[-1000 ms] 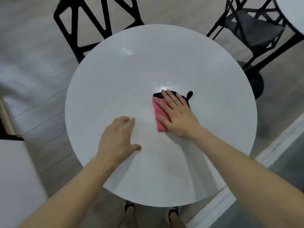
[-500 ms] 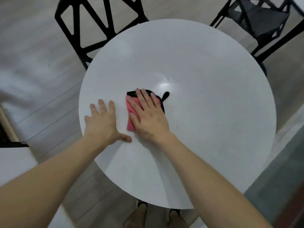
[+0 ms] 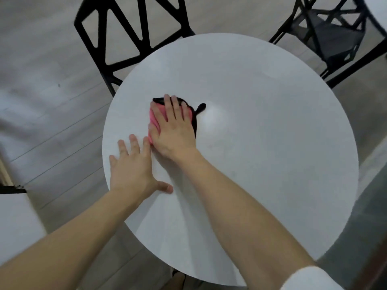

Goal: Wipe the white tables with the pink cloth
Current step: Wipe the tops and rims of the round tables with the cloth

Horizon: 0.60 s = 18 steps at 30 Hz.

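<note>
A round white table (image 3: 261, 147) fills the middle of the view. On its left half lies the pink cloth (image 3: 156, 119) with a black edge and a black loop. My right hand (image 3: 173, 128) presses flat on the cloth with straight, spread fingers and hides most of it. Just left of it, my left hand (image 3: 134, 170) lies flat on the bare tabletop near the left rim, fingers straight, thumb out to the right. Its index finger touches the right hand's edge.
A black open-frame chair (image 3: 134, 36) stands behind the table at the left, another black chair (image 3: 333, 36) at the back right. A second white surface (image 3: 14, 225) shows at the lower left. Grey plank floor surrounds the table.
My right hand has slid the cloth left across the table, from right of centre toward the left rim. My left hand moved left and flattened near the rim, fingers spread.
</note>
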Each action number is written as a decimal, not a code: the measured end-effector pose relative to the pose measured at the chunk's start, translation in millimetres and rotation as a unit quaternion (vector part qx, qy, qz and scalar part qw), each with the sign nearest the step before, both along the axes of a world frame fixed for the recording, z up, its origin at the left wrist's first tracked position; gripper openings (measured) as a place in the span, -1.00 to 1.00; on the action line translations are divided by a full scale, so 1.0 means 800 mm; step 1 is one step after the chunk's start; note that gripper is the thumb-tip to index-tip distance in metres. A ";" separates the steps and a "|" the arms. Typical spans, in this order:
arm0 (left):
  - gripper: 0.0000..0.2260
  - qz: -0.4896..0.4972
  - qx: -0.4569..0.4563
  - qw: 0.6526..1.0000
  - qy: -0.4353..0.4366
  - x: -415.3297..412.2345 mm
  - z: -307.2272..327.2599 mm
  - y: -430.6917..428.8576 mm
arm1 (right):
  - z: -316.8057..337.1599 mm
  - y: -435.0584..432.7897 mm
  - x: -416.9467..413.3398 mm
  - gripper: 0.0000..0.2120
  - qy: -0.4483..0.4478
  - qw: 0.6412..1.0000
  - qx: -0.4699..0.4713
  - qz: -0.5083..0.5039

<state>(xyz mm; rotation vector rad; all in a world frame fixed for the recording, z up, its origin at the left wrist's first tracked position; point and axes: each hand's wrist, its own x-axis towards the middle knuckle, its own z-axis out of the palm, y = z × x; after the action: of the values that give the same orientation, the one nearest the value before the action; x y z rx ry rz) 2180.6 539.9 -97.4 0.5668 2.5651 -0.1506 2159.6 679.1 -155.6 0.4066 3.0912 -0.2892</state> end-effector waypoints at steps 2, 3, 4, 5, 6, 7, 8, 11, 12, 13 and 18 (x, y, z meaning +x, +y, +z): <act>0.51 -0.003 -0.005 1.000 -0.005 0.001 0.003 0.003 | -0.001 0.023 0.012 -0.36 0.022 0.999 -0.004 0.045; 0.51 -0.004 -0.007 1.000 -0.008 0.002 0.005 0.004 | -0.004 0.048 0.038 -0.36 0.033 0.998 0.003 0.047; 0.51 -0.002 -0.008 1.000 -0.008 0.002 0.007 0.004 | -0.006 0.079 0.072 -0.37 0.032 0.999 0.012 0.030; 0.50 0.000 -0.008 1.000 -0.010 0.003 0.009 0.003 | -0.005 0.116 0.111 -0.36 0.021 1.000 0.022 -0.005; 0.50 0.001 -0.006 1.000 -0.015 0.004 0.012 0.004 | -0.002 0.155 0.153 -0.35 0.001 0.998 0.033 -0.046; 0.49 0.001 -0.006 1.000 -0.020 0.004 0.014 0.005 | 0.002 0.193 0.195 -0.33 -0.019 0.995 0.038 -0.090; 0.49 0.001 -0.006 1.000 -0.022 0.004 0.016 0.005 | 0.005 0.226 0.230 -0.31 -0.035 0.989 0.037 -0.137; 0.49 0.004 -0.007 1.000 -0.022 0.003 0.014 0.005 | 0.003 0.264 0.249 -0.28 -0.050 0.965 0.044 -0.252; 0.50 0.005 -0.008 1.000 -0.018 0.002 0.012 0.006 | -0.002 0.250 0.226 -0.28 -0.038 0.959 0.049 -0.275; 0.50 0.005 -0.008 1.000 -0.015 0.001 0.009 0.006 | -0.006 0.224 0.198 -0.29 -0.018 0.961 0.059 -0.270; 0.52 0.014 -0.008 1.000 -0.009 0.002 0.000 0.004 | -0.021 0.020 0.107 -0.45 0.080 0.994 0.004 0.073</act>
<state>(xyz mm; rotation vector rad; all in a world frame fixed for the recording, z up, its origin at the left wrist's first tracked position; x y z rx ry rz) 2181.9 542.9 -97.5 0.5225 2.5509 -0.1548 2245.1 695.3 -172.4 0.1624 3.2571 -0.3217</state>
